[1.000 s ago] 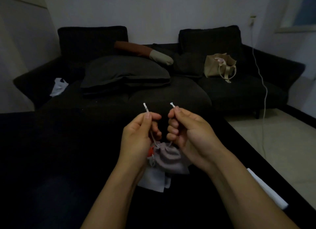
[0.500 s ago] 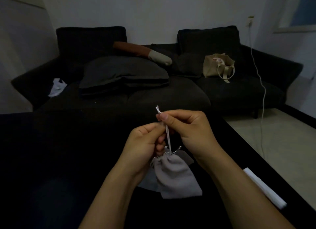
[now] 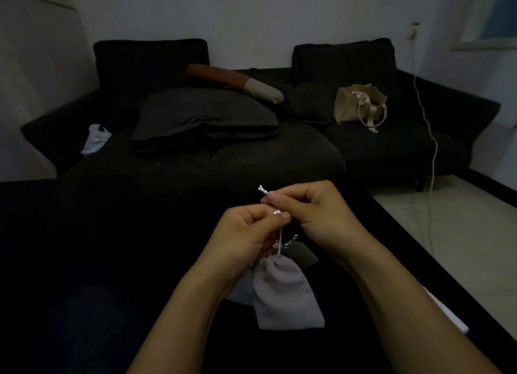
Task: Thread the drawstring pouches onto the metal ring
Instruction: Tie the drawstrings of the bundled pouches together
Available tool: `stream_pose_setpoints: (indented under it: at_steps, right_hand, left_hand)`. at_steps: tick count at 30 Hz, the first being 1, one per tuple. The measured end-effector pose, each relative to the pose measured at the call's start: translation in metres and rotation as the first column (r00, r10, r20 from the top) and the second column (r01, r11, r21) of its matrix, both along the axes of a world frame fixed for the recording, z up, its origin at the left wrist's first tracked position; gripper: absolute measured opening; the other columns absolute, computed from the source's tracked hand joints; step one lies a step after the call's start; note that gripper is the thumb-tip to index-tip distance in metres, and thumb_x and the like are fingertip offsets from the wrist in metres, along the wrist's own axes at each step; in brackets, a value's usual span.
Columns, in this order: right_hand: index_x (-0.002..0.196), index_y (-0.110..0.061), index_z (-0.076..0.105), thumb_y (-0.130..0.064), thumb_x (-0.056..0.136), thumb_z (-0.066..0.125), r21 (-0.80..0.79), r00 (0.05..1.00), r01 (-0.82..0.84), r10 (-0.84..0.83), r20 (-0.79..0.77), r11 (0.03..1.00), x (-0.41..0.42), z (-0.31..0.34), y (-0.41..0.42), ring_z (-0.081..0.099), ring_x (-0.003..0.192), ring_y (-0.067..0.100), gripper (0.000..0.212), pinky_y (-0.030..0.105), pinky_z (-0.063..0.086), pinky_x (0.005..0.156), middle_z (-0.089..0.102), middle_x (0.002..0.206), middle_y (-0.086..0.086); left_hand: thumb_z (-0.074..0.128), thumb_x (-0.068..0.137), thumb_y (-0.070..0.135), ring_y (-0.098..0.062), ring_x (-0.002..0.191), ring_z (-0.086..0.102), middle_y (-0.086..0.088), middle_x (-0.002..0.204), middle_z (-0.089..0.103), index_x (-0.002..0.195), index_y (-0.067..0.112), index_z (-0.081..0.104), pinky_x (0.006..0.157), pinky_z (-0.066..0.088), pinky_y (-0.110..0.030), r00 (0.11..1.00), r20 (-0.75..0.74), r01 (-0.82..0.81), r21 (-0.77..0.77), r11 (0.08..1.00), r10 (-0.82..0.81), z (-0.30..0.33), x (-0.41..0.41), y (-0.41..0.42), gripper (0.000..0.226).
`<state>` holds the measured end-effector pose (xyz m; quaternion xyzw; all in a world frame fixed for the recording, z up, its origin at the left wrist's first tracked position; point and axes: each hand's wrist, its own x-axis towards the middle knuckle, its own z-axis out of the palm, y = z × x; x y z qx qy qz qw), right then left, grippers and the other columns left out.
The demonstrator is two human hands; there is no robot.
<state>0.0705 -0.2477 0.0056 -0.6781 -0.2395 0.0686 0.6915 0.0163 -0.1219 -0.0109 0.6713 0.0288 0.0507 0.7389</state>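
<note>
Two forearms reach in from the bottom edge and meet over a dark table (image 3: 84,262). Nearest lies a white strip (image 3: 447,315) at the table's right edge. A grey pouch (image 3: 285,292) hangs below the hands, its gathered neck up, with a paler pouch (image 3: 240,289) partly hidden behind it on the left and a darker one (image 3: 303,255) behind on the right. A white cord (image 3: 279,241) runs straight up from the grey pouch's neck into the hands. Just right of the cord a small bit of metal (image 3: 291,241) glints; whether it is the ring cannot be told in this dim light. The left hand (image 3: 246,234) is curled, thumb and forefinger pinching the cord low down. The right hand (image 3: 310,208) is touching it from above and pinches the cord higher up, with the knotted cord end (image 3: 263,189) sticking out past its fingertips.

Beyond the table stands a dark sofa (image 3: 391,150). On it lie a big grey cushion (image 3: 204,116), a brown and cream bolster (image 3: 237,84), a white cloth (image 3: 96,138) at the left end and a beige tote (image 3: 355,105) on the right. A white cable (image 3: 430,138) drops from a wall socket (image 3: 413,29) down past the sofa's right side to the pale floor (image 3: 447,220).
</note>
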Motion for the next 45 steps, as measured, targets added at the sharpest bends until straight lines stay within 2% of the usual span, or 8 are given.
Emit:
stream_pose_setpoints:
  at_steps: [3, 6, 14, 26, 33, 38, 41, 45]
  right_hand:
    - [0.096, 0.001, 0.074, -0.012, 0.094, 0.059, 0.042, 0.991, -0.057, 0.061, -0.119, 0.997, 0.002, -0.001, -0.003, 0.062, 0.061, 0.019, 0.020, 0.021, 0.052, 0.060, 0.065, 0.071, 0.024]
    - [0.103, -0.004, 0.073, -0.009, 0.094, 0.057, 0.040, 0.990, -0.056, 0.061, -0.128, 0.998, 0.003, 0.002, -0.009, 0.061, 0.062, 0.010, 0.019, 0.018, 0.049, 0.060, 0.067, 0.070, 0.010]
    - [0.114, -0.006, 0.067, 0.003, 0.084, 0.069, -0.052, 0.989, -0.023, 0.016, -0.144, 0.998, -0.001, 0.001, -0.001, 0.061, 0.056, 0.011, 0.031, 0.016, 0.049, 0.052, 0.069, 0.072, 0.017]
    - [0.085, -0.001, 0.073, -0.013, 0.082, 0.074, -0.321, 0.967, -0.216, 0.156, -0.202, 0.922, 0.000, -0.003, -0.011, 0.050, 0.043, 0.009, 0.012, 0.016, 0.035, 0.042, 0.062, 0.057, 0.007]
    - [0.080, -0.001, 0.071, -0.005, 0.080, 0.074, -0.174, 0.972, -0.123, 0.083, -0.221, 0.977, 0.000, -0.002, -0.008, 0.053, 0.045, 0.004, 0.005, 0.012, 0.035, 0.040, 0.062, 0.061, 0.005]
    - [0.081, -0.006, 0.070, -0.011, 0.087, 0.066, -0.084, 0.927, -0.249, 0.212, -0.311, 0.965, -0.006, 0.002, -0.007, 0.048, 0.040, 0.002, 0.009, 0.012, 0.032, 0.038, 0.057, 0.054, -0.001]
    - [0.068, -0.019, 0.066, -0.034, 0.091, 0.062, 0.010, 0.896, -0.246, 0.232, -0.378, 0.969, -0.004, 0.001, -0.003, 0.030, 0.043, 0.005, 0.027, 0.016, 0.017, 0.040, 0.043, 0.053, -0.003]
    - [0.090, -0.012, 0.065, -0.043, 0.091, 0.060, 0.075, 0.889, -0.191, 0.205, -0.409, 0.979, -0.002, -0.002, 0.002, 0.033, 0.046, 0.007, 0.032, 0.016, 0.019, 0.039, 0.050, 0.061, 0.001]
  left_hand:
    - [0.057, 0.095, 0.016, -0.005, 0.046, 0.046, -0.001, 0.057, 0.056, 0.081, 0.010, 0.073, 0.045, 0.037, -0.014, 1.000, 0.023, 0.008, 0.065, 0.998, -0.010, 0.000, -0.002, -0.002, 0.022]
    - [0.051, 0.099, 0.016, -0.009, 0.048, 0.051, -0.004, 0.059, 0.060, 0.084, 0.004, 0.072, 0.047, 0.042, -0.017, 0.999, 0.004, -0.041, -0.048, 0.998, 0.042, 0.003, -0.001, -0.001, 0.028]
    - [0.060, 0.093, 0.012, -0.014, 0.065, 0.066, -0.012, 0.080, 0.073, 0.094, 0.004, 0.073, 0.061, 0.056, -0.021, 0.973, 0.003, -0.221, -0.289, 0.931, 0.232, -0.003, 0.004, 0.007, 0.015]
    - [0.070, 0.074, 0.004, -0.015, 0.065, 0.067, -0.019, 0.083, 0.073, 0.098, 0.004, 0.071, 0.061, 0.057, -0.020, 1.000, 0.029, -0.008, -0.063, 0.998, 0.009, 0.006, -0.009, 0.026, 0.024]
    - [0.074, 0.079, -0.003, -0.013, 0.075, 0.074, -0.003, 0.077, 0.077, 0.082, 0.016, 0.075, 0.066, 0.057, -0.021, 0.944, 0.234, -0.297, 0.307, 0.904, 0.231, 0.005, -0.007, 0.028, 0.019]
    - [0.072, 0.080, -0.005, -0.001, 0.074, 0.072, 0.009, 0.075, 0.075, 0.084, 0.018, 0.078, 0.068, 0.054, -0.015, 0.770, 0.551, -0.559, 0.341, 0.756, 0.321, 0.003, -0.008, 0.007, 0.025]
    - [0.071, 0.082, -0.005, -0.004, 0.076, 0.073, 0.007, 0.078, 0.076, 0.087, 0.015, 0.078, 0.070, 0.057, -0.020, 0.751, 0.565, -0.557, 0.263, 0.788, 0.342, 0.005, -0.008, 0.003, 0.022]
    - [0.070, 0.083, -0.004, -0.007, 0.075, 0.073, 0.005, 0.078, 0.075, 0.087, 0.014, 0.077, 0.069, 0.058, -0.023, 0.744, 0.579, -0.544, 0.236, 0.806, 0.333, 0.006, -0.011, -0.001, 0.020]
